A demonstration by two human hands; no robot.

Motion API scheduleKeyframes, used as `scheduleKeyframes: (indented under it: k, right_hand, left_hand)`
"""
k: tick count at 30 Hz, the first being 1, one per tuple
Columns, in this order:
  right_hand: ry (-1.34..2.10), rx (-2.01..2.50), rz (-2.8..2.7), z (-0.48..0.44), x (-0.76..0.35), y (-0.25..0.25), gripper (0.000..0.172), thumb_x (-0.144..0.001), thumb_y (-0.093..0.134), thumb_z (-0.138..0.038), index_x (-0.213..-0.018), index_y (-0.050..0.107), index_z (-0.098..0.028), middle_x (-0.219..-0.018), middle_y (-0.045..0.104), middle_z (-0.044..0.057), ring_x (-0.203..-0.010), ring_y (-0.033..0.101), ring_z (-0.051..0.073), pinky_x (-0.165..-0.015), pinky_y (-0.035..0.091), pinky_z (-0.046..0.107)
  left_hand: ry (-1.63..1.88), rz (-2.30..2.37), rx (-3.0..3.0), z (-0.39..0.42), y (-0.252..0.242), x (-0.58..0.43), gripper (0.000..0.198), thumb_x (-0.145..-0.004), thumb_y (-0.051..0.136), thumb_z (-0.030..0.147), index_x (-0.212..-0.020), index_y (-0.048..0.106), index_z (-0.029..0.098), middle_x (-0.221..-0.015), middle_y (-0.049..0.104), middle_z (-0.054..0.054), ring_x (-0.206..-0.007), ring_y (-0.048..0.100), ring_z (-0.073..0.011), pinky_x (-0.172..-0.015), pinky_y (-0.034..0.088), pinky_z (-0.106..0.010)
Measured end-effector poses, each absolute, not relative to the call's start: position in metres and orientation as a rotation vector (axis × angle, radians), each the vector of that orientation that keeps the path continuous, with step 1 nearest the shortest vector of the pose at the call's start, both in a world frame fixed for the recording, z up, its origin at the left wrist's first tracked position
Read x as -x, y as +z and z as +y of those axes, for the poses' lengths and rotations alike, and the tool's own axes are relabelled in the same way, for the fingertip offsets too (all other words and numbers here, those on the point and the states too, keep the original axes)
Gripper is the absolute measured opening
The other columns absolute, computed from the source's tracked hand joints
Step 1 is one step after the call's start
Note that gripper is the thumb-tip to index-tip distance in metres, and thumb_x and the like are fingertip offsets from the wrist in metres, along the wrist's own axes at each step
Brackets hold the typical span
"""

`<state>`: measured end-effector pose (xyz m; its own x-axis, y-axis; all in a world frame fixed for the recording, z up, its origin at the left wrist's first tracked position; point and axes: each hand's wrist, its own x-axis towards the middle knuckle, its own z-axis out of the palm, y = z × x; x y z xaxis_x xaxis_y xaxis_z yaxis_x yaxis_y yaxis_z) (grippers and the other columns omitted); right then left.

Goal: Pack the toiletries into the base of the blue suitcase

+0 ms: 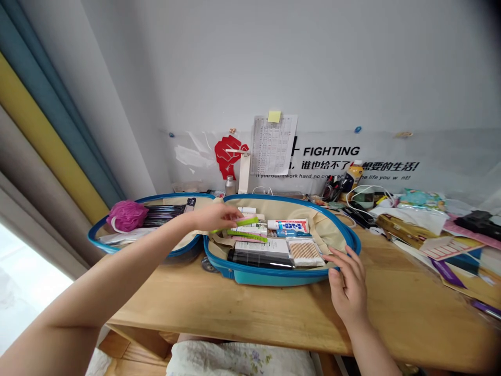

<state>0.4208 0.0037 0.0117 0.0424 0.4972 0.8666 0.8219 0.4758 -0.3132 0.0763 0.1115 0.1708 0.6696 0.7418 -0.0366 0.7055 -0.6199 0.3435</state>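
Note:
A small blue suitcase [258,278] lies spread open on the wooden table, its cream lining showing. Over its right half, my left hand [219,215] pinches a slim lime-green and pink item [247,221]; the kind is unclear. A similar slim green-edged item [248,236] lies just below. Around it are a toothpaste box [288,226], a pack of cotton swabs [306,252], a white printed box [261,246] and a black cylindrical object [260,259]. My right hand [349,282], fingers stretched apart, rests at the suitcase's right rim and holds nothing.
In the suitcase's left half sit a purple bath puff [127,215] and a dark flat pack [164,214]. Papers and pouches clutter the right of the table [395,303]. A bottle [354,175] and a white lamp [243,175] stand near the wall. Curtains [50,125] hang left.

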Motion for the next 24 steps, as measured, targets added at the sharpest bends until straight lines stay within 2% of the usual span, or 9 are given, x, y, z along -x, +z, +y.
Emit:
scheduleKeyframes:
  k: [6, 12, 18, 24]
  right_hand:
    - [-0.374, 1.146, -1.617, 0.004, -0.421, 0.011, 0.024, -0.092, 0.043, -0.031, -0.101, 0.063, -0.022, -0.112, 0.065, 0.010, -0.129, 0.044, 0.031, -0.101, 0.039, 0.054]
    - [-0.368, 1.166, -1.617, 0.004, -0.421, 0.011, 0.024, -0.091, 0.043, -0.030, -0.101, 0.063, -0.022, -0.112, 0.065, 0.010, -0.128, 0.044, 0.030, -0.102, 0.038, 0.055]
    - [-0.383, 1.136, -1.617, 0.004, -0.421, 0.011, 0.023, -0.091, 0.043, -0.028, -0.102, 0.063, -0.022, -0.112, 0.065, 0.010, -0.130, 0.043, 0.031, -0.103, 0.038, 0.056]
    - [-0.363, 1.130, -1.618, 0.003, -0.421, 0.011, 0.023, -0.091, 0.044, -0.027, -0.102, 0.063, -0.023, -0.113, 0.064, 0.010, -0.131, 0.042, 0.031, -0.104, 0.037, 0.055]
  left_hand:
    - [-0.102, 1.033, -2.574, 0.121, 0.145, -0.134, 0.030, -0.080, 0.061, 0.033, -0.108, 0.063, 0.021, -0.096, 0.068, -0.001, -0.084, 0.062, -0.0163, -0.071, 0.044, -0.023]
    - [-0.264, 0.976, -2.606, 0.130, 0.123, -0.151, 0.030, -0.079, 0.063, 0.033, -0.108, 0.061, 0.022, -0.088, 0.067, 0.000, -0.078, 0.061, -0.0163, -0.067, 0.043, -0.024]
    - [-0.283, 1.046, -2.641, 0.129, 0.122, -0.150, 0.032, -0.079, 0.066, 0.031, -0.108, 0.060, 0.022, -0.096, 0.068, -0.002, -0.081, 0.062, -0.0169, -0.064, 0.042, -0.024]
    - [-0.258, 1.056, -2.776, 0.128, 0.118, -0.149, 0.029, -0.079, 0.068, 0.027, -0.106, 0.060, 0.021, -0.104, 0.067, -0.003, -0.088, 0.063, -0.0178, -0.069, 0.043, -0.024]
